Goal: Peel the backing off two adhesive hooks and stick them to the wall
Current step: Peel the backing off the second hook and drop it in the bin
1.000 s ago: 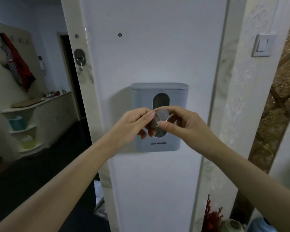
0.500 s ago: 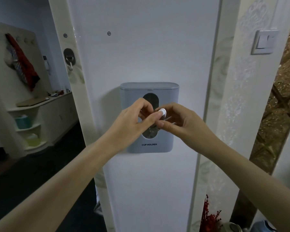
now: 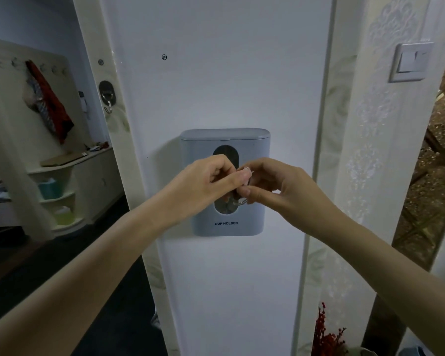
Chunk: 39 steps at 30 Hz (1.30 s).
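Two hands meet in front of the grey cup holder (image 3: 224,227) on the white wall (image 3: 216,86). Far to your left, one adhesive hook (image 3: 107,95) is already stuck on the pillar edge. Your left hand (image 3: 206,186) is curled, fingertips pinched onto the second hook (image 3: 238,200), whose metal loop shows just below your fingers. Your right hand (image 3: 280,191) pinches the same piece from the other side, thumb and forefinger closed on it. A light switch (image 3: 410,61) sits at upper right.
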Motion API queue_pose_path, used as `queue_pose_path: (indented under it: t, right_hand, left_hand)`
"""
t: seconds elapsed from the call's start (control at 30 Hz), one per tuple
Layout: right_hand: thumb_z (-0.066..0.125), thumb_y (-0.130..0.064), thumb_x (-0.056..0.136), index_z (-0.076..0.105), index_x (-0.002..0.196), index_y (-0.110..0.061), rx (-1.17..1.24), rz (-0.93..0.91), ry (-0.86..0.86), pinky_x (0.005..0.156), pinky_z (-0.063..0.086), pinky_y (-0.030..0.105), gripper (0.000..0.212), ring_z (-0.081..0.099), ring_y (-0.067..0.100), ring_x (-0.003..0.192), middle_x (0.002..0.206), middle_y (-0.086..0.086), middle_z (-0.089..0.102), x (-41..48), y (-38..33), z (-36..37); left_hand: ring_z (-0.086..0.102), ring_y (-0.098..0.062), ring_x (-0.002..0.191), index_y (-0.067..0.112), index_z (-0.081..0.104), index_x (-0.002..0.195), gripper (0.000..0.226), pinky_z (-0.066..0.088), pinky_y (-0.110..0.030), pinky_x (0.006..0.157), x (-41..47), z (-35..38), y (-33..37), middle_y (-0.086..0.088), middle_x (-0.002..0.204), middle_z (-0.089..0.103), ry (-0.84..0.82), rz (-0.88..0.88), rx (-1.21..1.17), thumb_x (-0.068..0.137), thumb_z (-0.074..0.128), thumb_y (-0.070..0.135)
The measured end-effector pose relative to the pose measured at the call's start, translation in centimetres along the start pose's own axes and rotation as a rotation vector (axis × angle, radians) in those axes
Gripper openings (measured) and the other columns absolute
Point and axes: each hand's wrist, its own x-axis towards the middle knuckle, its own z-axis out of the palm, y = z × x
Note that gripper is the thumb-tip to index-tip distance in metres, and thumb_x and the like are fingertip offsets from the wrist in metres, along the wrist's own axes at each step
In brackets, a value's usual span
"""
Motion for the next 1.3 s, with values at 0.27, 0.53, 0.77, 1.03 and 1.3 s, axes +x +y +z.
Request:
queue_pose_path:
  t: [0.27,0.53,0.77,1.03,1.3]
  right_hand:
    - [0.062,-0.039,0.072,0.058,0.091,-0.022,0.002,0.001,0.004,0.067,0.051,0.012,0.026,0.067,0.002,0.069,0.072,-0.015,0.067,-0.3,-0.5,0.2]
    - [0.064,-0.026,0.081,0.062,0.097,-0.016,-0.123,-0.004,-0.015,0.070,0.051,0.017,0.019,0.066,0.003,0.071,0.071,-0.018,0.065,-0.4,-0.5,0.4]
    - [0.064,-0.021,0.082,0.063,0.097,-0.009,-0.087,0.008,-0.041,0.066,0.049,0.008,0.019,0.066,0.005,0.068,0.072,-0.007,0.069,-0.5,0.0,0.7]
    - [0.065,-0.022,0.081,0.064,0.095,-0.009,-0.068,-0.003,-0.039,0.063,0.045,0.004,0.019,0.065,0.001,0.067,0.072,-0.013,0.068,-0.3,0.4,1.0]
    - [0.059,-0.040,0.080,0.061,0.098,-0.024,0.021,0.066,-0.051,0.075,0.050,0.016,0.024,0.065,0.003,0.088,0.096,-0.011,0.069,-0.2,1.2,1.1]
  left_hand:
    - [0.060,0.001,0.063,0.019,0.056,0.079,0.029,0.042,-0.011,0.051,-0.4,0.1,0.3,0.020,0.064,0.066,-0.091,-0.023,-0.041,0.082,0.044,0.045]
    - [0.057,0.001,0.062,0.022,0.052,0.076,0.022,0.040,-0.007,0.050,-1.0,0.4,0.3,0.017,0.065,0.063,-0.101,0.003,-0.031,0.090,0.039,0.032]
    - [0.054,-0.014,0.066,0.016,0.047,0.079,0.020,0.039,-0.010,0.051,-1.5,0.7,0.4,0.002,0.071,0.062,-0.117,0.004,0.024,0.093,0.036,0.025]
    - [0.054,-0.018,0.067,0.010,0.047,0.077,0.021,0.040,-0.021,0.055,-1.6,0.6,0.3,-0.007,0.072,0.063,-0.060,0.048,0.106,0.094,0.036,0.018]
    - [0.061,-0.015,0.070,0.015,0.052,0.079,0.020,0.041,-0.009,0.053,-1.5,0.7,-0.7,0.001,0.070,0.065,-0.069,0.025,-0.020,0.092,0.041,0.026]
